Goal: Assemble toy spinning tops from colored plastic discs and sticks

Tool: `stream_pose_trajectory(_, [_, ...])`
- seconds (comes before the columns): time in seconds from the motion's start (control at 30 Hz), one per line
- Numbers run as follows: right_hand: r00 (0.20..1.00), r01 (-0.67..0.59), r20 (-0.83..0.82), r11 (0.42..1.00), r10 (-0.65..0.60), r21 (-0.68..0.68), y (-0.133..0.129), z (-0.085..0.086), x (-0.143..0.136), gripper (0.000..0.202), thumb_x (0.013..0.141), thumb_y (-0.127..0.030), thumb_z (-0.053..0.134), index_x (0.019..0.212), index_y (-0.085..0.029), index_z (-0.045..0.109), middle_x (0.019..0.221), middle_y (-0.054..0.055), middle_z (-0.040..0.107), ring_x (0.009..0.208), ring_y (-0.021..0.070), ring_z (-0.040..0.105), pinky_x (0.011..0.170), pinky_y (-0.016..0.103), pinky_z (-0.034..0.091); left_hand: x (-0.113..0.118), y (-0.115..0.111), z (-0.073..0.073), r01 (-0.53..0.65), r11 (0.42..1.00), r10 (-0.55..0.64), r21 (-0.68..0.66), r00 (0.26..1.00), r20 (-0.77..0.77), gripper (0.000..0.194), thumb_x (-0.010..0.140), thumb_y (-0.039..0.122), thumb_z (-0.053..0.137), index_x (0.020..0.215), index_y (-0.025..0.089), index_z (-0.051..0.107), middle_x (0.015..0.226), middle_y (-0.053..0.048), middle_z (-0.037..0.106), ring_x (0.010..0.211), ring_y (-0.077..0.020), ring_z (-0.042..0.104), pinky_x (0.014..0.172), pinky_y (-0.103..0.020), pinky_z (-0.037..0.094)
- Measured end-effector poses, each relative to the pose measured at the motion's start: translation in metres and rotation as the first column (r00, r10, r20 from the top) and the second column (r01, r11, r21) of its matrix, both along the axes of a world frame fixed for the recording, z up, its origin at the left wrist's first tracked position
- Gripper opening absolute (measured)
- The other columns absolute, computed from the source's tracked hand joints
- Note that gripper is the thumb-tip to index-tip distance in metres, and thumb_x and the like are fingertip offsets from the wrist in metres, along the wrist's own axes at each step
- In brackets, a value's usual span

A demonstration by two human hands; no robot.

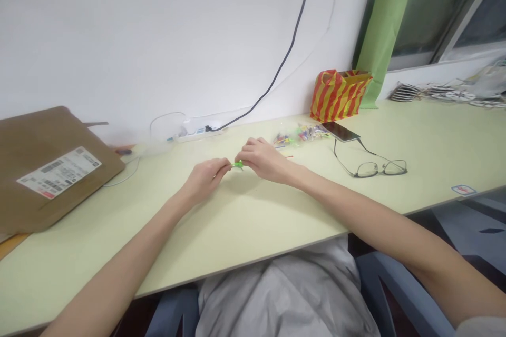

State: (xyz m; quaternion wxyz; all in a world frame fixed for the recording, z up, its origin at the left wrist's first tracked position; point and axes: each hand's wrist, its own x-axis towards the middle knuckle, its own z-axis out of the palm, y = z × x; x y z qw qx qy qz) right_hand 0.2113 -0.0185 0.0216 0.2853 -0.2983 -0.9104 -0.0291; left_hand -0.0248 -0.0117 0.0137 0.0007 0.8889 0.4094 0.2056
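A small bright green piece point(237, 165) is held between my two hands, just above the pale table point(253, 221). My left hand point(206, 178) pinches its left end with thumb and fingers. From the other side, my right hand point(264, 159) has its fingertips closed on the right part of the piece. The fingers hide much of its shape. Clear bags of small colourful pieces point(308, 132) lie beyond my right hand, with a thin red stick point(289, 157) nearer to it.
At the left lies a cardboard package point(51, 168). A power strip point(197, 131) with cables runs along the wall. Toward the right are a phone point(340, 131), eyeglasses point(381, 169), a red-and-yellow striped bag point(340, 96) and stacked discs point(405, 92).
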Motion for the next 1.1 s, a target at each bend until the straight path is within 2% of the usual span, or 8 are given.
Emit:
stream_pose_trajectory(0.2, [0.995,-0.034,-0.102,0.974,0.011,-0.224,0.0,0.005,0.003,0.015,0.096,-0.015,0.058,0.101,-0.016,0.073,0.092,0.006,0.074,0.096,0.0208,0.058,0.087,0.033,0.036,0.001,0.0,-0.004,0.096,0.973,-0.094,0.209,0.995,-0.021,0.025,0.103,0.031,0.045,0.092,0.021,0.066,0.081,-0.001,0.069,0.071,-0.0165,0.059,0.068,-0.03,0.041])
stream_pose_trajectory(0.37, [0.991,-0.118,-0.009,0.827,0.136,-0.549,-0.003,0.022,0.017,0.009,0.085,-0.014,0.066,0.084,-0.013,0.075,0.079,0.004,0.073,0.072,0.0151,0.061,0.068,0.025,0.042,0.014,-0.01,-0.004,0.29,0.885,-0.221,0.363,0.95,-0.22,0.028,0.105,0.024,0.042,0.092,0.02,0.065,0.073,-0.001,0.066,0.068,-0.0164,0.058,0.066,-0.032,0.038])
stream_pose_trajectory(0.5, [0.976,-0.072,0.126,0.813,0.177,-0.578,-0.012,0.043,0.033,0.007,0.081,-0.019,0.07,0.082,-0.013,0.074,0.076,0.003,0.072,0.068,0.0138,0.059,0.06,0.024,0.039,0.021,-0.013,0.001,0.366,0.875,-0.292,0.318,0.922,-0.256,0.025,0.104,0.031,0.046,0.094,0.02,0.065,0.078,-0.003,0.067,0.075,-0.0175,0.06,0.071,-0.033,0.04])
stream_pose_trajectory(0.63, [0.9,0.087,0.364,0.719,0.24,-0.689,-0.021,0.05,0.041,0.01,0.08,-0.023,0.072,0.082,-0.013,0.073,0.075,0.002,0.071,0.064,0.013,0.058,0.057,0.024,0.036,0.012,-0.002,0.0,0.311,0.934,-0.28,0.176,0.943,-0.18,0.03,0.104,0.037,0.045,0.088,0.02,0.066,0.079,-0.004,0.068,0.079,-0.0191,0.06,0.075,-0.033,0.041])
stream_pose_trajectory(0.73, [0.838,0.241,0.522,0.747,0.162,-0.619,-0.022,0.045,0.042,0.004,0.076,-0.016,0.074,0.077,-0.013,0.072,0.073,0.003,0.07,0.062,0.0131,0.057,0.056,0.025,0.034,-0.001,0.01,-0.005,0.22,0.972,-0.207,0.083,0.968,-0.142,0.036,0.104,0.036,0.041,0.08,0.021,0.063,0.075,-0.004,0.066,0.078,-0.0202,0.059,0.076,-0.034,0.042])
stream_pose_trajectory(0.83, [0.814,0.294,0.572,0.78,0.098,-0.553,-0.021,0.041,0.043,0.004,0.075,-0.012,0.072,0.073,-0.014,0.071,0.071,0.003,0.068,0.059,0.0128,0.054,0.054,0.025,0.033,-0.006,0.014,-0.006,0.16,0.987,-0.154,0.033,0.98,-0.122,0.037,0.103,0.037,0.04,0.076,0.021,0.06,0.077,-0.004,0.065,0.08,-0.0209,0.059,0.079,-0.035,0.043])
stream_pose_trajectory(0.97, [0.787,0.342,0.612,0.768,0.082,-0.542,-0.024,0.039,0.037,0.006,0.074,-0.011,0.072,0.072,-0.016,0.069,0.074,0.003,0.069,0.059,0.0139,0.056,0.053,0.026,0.033,0.001,0.008,-0.005,0.172,0.985,-0.171,-0.007,0.981,-0.095,0.037,0.102,0.036,0.041,0.074,0.021,0.061,0.074,-0.004,0.064,0.079,-0.0214,0.058,0.079,-0.036,0.043])
stream_pose_trajectory(1.1, [0.704,0.442,0.707,0.825,-0.075,-0.353,-0.034,0.036,0.023,0.013,0.071,-0.002,0.069,0.078,-0.013,0.069,0.085,0.009,0.071,0.061,0.0155,0.056,0.053,0.028,0.03,0.012,0.0,-0.005,0.19,0.982,-0.19,-0.013,0.976,-0.103,0.039,0.102,0.035,0.04,0.071,0.021,0.059,0.071,-0.004,0.062,0.076,-0.0211,0.057,0.074,-0.035,0.043])
